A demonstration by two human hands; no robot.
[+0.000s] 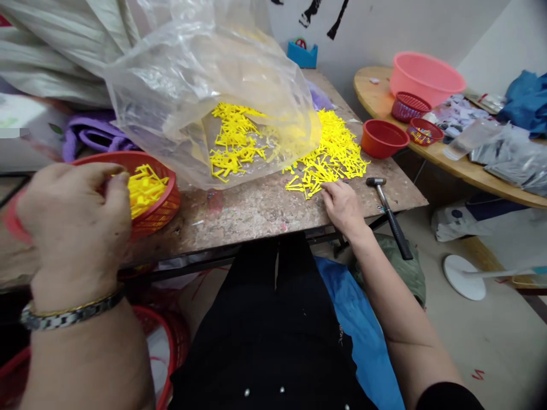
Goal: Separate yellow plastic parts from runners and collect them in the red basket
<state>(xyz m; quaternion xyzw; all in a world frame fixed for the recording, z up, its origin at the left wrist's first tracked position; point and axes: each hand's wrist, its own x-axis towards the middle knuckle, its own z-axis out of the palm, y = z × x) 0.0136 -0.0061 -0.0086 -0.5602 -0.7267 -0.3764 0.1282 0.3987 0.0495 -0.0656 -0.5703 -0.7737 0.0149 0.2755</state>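
Observation:
My left hand (79, 208), with a metal bracelet at the wrist, is held over a red plastic basket (164, 208) at the left of the table. Its fingers are curled closed, and what they may hold is hidden. Inside the basket lie small yellow plastic pieces (147, 191). Near the table's front edge, my right hand (343, 205) rests with bent fingers drawn together. Its fingertips touch the near edge of a heap of thin yellow plastic pieces (335, 148); whatever is between them cannot be made out. A clear plastic bag (171, 102) spreads over part of the heap, with more yellow pieces in its mouth.
A hammer (391, 219) lies right of my right hand, its handle jutting past the table edge. Behind it stands a red bowl (382, 142). A round wooden table (474, 162) at the right holds a pink basin (423, 80) and small baskets. A blue tape dispenser (302, 55) sits at the back.

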